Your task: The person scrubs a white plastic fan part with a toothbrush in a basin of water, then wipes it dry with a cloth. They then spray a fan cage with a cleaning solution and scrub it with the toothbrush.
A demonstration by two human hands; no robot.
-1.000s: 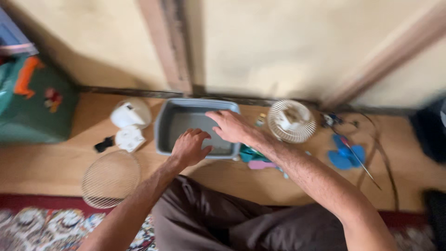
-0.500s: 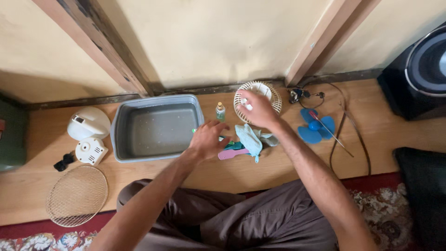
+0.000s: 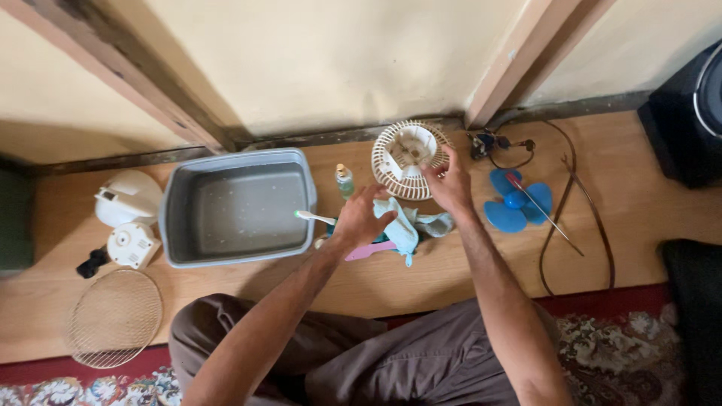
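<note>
Hands on toothbrush (image 3: 312, 217) and fan grille (image 3: 406, 159), beside grey tub (image 3: 177, 195) of droplets.

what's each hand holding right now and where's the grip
The left hand holds a toothbrush by its handle end, head pointing toward the grey tub. The right hand grips the white fan grille at its right rim.

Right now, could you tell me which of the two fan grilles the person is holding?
The cream plastic grille, tilted up by the right hand; the wire grille lies untouched.
</note>
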